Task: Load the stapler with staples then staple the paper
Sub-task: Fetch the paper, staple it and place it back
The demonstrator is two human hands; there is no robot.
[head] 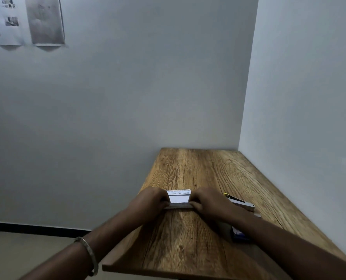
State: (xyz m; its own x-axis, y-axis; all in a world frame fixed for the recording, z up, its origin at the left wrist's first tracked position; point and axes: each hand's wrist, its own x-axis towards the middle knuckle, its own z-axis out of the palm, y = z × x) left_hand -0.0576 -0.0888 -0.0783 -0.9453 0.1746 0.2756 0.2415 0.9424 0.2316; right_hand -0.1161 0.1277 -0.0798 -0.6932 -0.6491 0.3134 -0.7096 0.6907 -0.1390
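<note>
In a pale-walled corner we see a wooden table [198, 239]. On it lies the folded paper [179, 198], our left hand [150, 201] and right hand [207, 203] pinching its near edge with curled fingers. The stapler [242, 203] lies just right of them.

stapler [241, 203] half hidden by right hand [209, 203]
</note>
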